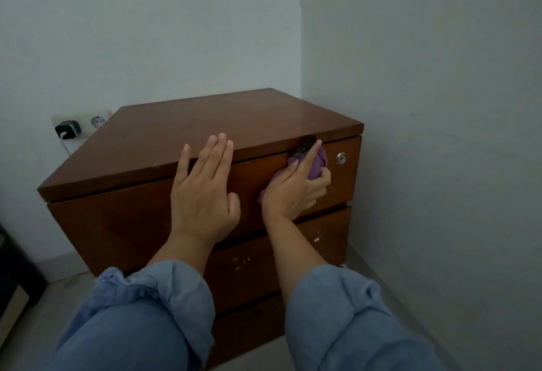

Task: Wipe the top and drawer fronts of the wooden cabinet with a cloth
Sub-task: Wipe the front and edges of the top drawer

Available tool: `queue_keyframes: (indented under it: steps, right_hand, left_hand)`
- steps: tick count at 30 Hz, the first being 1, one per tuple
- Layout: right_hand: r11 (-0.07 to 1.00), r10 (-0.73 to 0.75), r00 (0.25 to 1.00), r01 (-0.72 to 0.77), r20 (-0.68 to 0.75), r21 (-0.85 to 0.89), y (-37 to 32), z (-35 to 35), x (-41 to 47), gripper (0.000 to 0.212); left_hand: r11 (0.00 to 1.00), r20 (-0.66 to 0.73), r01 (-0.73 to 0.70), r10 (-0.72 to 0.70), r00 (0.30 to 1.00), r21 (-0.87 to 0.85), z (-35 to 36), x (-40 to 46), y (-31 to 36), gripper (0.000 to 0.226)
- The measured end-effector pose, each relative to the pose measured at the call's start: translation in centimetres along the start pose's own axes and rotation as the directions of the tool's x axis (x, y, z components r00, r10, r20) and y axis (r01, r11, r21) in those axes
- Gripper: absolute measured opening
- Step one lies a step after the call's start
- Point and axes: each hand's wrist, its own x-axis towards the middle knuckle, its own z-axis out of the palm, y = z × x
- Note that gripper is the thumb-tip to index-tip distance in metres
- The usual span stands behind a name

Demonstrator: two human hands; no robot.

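No writing is readable anywhere; the wooden cabinet (164, 147), glossy reddish-brown with pale chips on its middle drawer front, stands in the room's corner. The right hand (296, 187) grips a bunched purple cloth (315, 165) against the top drawer front, near the cabinet's right front corner beside a round metal lock (341, 158). The left hand (202, 194) lies flat with straight fingers over the top's front edge.

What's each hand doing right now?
Left hand: open, straight fingers against the cabinet top edge.
Right hand: grips the purple cloth against the top drawer front.
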Motion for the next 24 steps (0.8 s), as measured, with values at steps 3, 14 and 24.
queue_keyframes:
  steps: [3, 14, 24]
  right_hand:
    - [0.996, 0.093, 0.994, -0.092, -0.055, 0.02, 1.0, 1.1, -0.2, 0.051]
    - [0.571, 0.764, 0.606, -0.795, 0.223, 0.203, 3.6, -2.7, 2.5, 0.056]
    - [0.955, 0.291, 0.956, -0.292, 0.038, 0.039, 0.7, -1.3, 5.9, 0.042]
  left_hand:
    - [1.0, -0.019, -0.006, 0.005, 1.0, -0.016, 0.6, 0.1, -0.1, 0.078]
    - [0.999, 0.077, -0.012, 0.009, 0.997, 0.043, -1.1, 0.3, 1.8, 0.079]
    - [0.994, 0.064, -0.105, 0.106, 0.992, -0.022, 1.1, 3.0, 3.7, 0.077]
